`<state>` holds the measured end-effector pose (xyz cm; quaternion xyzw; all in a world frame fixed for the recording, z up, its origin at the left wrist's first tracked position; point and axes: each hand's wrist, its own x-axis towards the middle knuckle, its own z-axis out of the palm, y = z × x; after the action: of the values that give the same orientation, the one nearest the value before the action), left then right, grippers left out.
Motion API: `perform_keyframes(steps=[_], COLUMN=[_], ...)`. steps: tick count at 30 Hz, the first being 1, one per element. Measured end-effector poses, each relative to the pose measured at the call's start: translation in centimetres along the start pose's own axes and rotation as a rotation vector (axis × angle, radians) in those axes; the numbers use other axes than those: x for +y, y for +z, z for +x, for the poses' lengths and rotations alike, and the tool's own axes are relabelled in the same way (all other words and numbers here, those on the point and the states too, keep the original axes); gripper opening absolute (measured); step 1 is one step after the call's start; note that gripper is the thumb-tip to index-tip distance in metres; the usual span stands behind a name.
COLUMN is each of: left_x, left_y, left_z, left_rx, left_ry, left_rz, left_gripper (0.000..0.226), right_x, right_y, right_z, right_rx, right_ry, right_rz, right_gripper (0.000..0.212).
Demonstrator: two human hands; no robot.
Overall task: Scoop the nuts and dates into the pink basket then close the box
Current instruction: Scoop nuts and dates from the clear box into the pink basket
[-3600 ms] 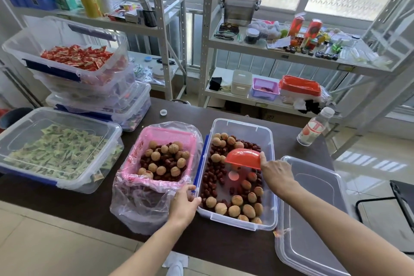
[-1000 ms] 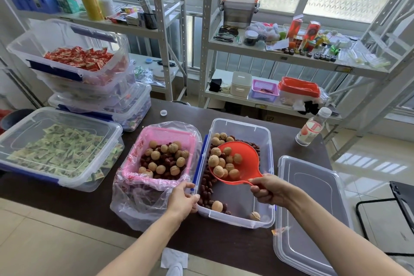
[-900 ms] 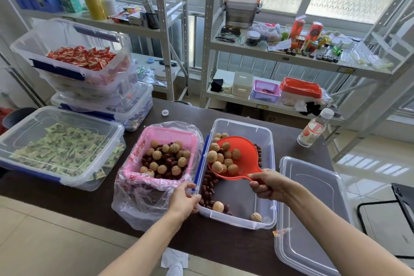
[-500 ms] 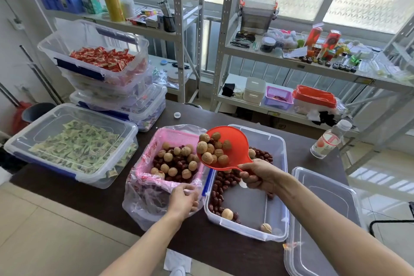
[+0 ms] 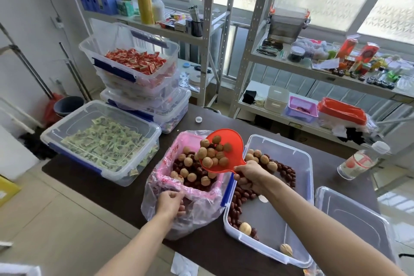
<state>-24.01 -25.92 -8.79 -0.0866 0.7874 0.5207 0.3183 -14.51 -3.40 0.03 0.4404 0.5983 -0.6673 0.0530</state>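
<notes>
My right hand (image 5: 252, 177) grips the handle of a red scoop (image 5: 226, 148), tilted over the pink basket (image 5: 170, 154). Walnuts slide off the scoop's lower edge toward the basket. The basket stands in a clear plastic bag (image 5: 197, 215) and holds walnuts and red dates. My left hand (image 5: 169, 203) pinches the bag's near rim. To the right, the clear box (image 5: 302, 197) holds dates and walnuts along its far and left sides, with bare floor in the middle. Its lid (image 5: 354, 224) lies flat on the right.
A clear bin of green-wrapped sweets (image 5: 105, 143) sits left on the dark table (image 5: 105, 188). Stacked bins with red-wrapped sweets (image 5: 134, 65) stand behind it. A water bottle (image 5: 360, 161) stands at the far right. Metal shelves with small items rise behind the table.
My right hand lifted the loaded scoop out of the box, carried it left over the pink basket and tipped it. My left hand stayed on the bag's rim.
</notes>
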Motion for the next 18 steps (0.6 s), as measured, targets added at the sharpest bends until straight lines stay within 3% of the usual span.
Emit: perform_keyframes(steps=[7, 12, 18], left_x=[0.8, 1.0, 1.1], left_y=[0.6, 1.2, 1.6], left_z=[1.9, 3.0, 3.9], left_rx=[0.020, 0.041, 0.055], left_ry=[-0.127, -0.130, -0.122], left_rz=[-0.121, -0.065, -0.034], left_gripper=[0.028, 0.029, 0.031], right_x=[-0.7, -0.9, -1.3], right_y=[2.1, 2.7, 3.1], right_z=[1.3, 2.0, 2.6], right_rx=[0.108, 0.145, 0.172], right_ry=[-0.081, -0.165, -0.206], right_rz=[-0.292, -0.506, -0.716], right_gripper=[0.027, 0.027, 0.016])
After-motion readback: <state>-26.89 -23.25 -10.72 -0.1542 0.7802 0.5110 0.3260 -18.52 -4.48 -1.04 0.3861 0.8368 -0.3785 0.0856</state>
